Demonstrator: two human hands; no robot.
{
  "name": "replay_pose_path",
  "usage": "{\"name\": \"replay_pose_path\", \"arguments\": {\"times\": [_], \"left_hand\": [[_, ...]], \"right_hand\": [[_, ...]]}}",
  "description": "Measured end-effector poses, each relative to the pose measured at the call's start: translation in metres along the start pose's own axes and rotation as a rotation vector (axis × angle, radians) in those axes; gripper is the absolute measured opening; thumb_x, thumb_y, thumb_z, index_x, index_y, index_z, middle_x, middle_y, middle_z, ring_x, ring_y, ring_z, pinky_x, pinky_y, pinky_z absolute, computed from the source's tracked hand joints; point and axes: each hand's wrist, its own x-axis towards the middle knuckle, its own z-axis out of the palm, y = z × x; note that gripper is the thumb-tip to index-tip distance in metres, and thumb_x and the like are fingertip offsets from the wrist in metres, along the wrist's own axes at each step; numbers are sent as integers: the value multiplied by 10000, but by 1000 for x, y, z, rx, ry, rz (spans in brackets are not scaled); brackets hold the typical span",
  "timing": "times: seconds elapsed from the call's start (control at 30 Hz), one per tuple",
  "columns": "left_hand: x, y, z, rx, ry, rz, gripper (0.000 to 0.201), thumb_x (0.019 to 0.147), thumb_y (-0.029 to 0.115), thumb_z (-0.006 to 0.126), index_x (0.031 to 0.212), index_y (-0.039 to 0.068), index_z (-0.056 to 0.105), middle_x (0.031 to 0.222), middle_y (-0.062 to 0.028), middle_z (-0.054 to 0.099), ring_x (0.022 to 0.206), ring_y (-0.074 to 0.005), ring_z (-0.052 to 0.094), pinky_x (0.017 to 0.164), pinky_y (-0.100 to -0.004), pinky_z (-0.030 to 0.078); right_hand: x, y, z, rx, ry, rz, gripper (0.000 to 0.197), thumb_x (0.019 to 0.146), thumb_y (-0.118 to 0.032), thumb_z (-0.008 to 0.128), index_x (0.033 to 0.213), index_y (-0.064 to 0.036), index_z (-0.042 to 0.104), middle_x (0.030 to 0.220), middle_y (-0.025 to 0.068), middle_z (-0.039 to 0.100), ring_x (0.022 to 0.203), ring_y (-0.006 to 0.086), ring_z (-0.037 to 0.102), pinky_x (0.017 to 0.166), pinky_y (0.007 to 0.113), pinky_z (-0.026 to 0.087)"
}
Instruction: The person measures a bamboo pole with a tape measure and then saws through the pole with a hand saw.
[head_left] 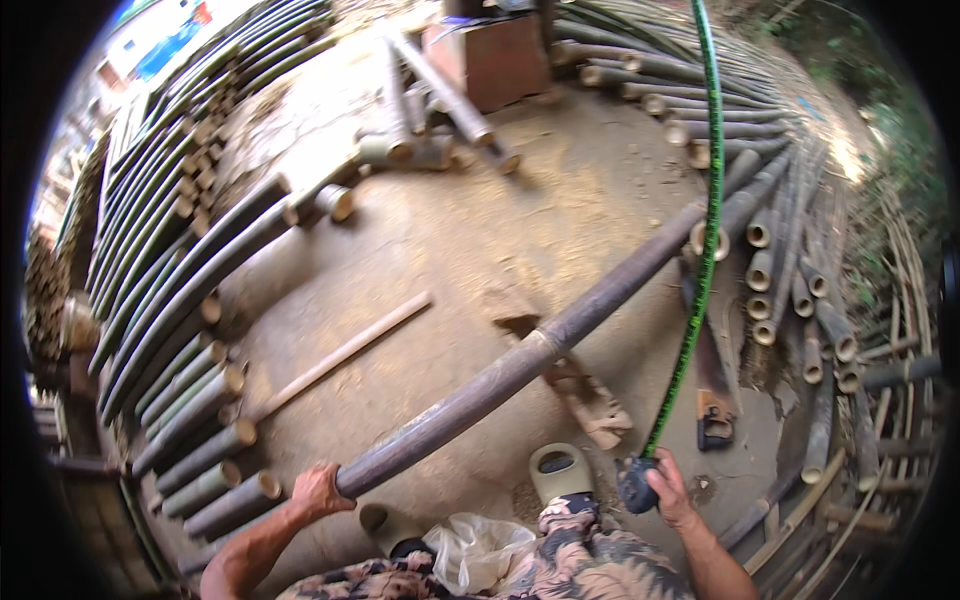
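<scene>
Head camera view: my left hand [318, 492] is closed around the near end of a long, dark bamboo pole [450, 410]. The pole goes slanting away from me, up to the right, and passes over a rough wooden piece [590, 405] on the ground; whether it rests on this piece, I cannot tell. My right hand [674, 490] is grasping the dark case of a tape measure [636, 485]. Its green blade [708, 240] is drawn out, bends upward and crosses in front of the pole; I cannot tell if they touch. A handsaw [715, 415] lies to the right of the blade. On the left side, a thin stick [345, 356] lies on the ground, near the stacked bamboo [185, 270]. A clear plastic bag [480, 550] is by my legs, between my two green shoes [562, 468].
</scene>
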Motion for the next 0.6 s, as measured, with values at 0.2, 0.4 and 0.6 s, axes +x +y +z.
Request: {"name": "replay_pose_path", "arguments": {"times": [0.2, 0.4, 0.6], "left_hand": [[82, 173, -63, -17, 20, 165, 660, 637, 490, 754, 1032, -15, 600, 977, -199, 644, 978, -347, 620, 874, -421, 498], [164, 271, -57, -169, 406, 329, 708, 703, 500, 775, 1123, -26, 557, 1094, -211, 611, 1052, -353, 588, 920, -427, 478], [109, 326, -72, -755, 228, 703, 848, 801, 532, 736, 1370, -16, 430, 1329, -286, 461, 1236, -417, 487, 1041, -426, 408]], "right_hand": [[45, -49, 44, 471, 99, 2, 420, 992, -375, 503, 1258, -60, 424, 1098, 167, 610, 976, 314, 671, 635, 479, 630], [100, -59, 85, 670, 70, 36, 448, 990, -439, 490, 1221, -55, 503, 1087, 138, 623, 958, 321, 681, 608, 491, 626], [129, -69, 125, 61, 308, -125, 387, 1027, -415, 447, 1047, -46, 563, 889, 77, 557, 852, 162, 511, 785, 314, 431]]}}
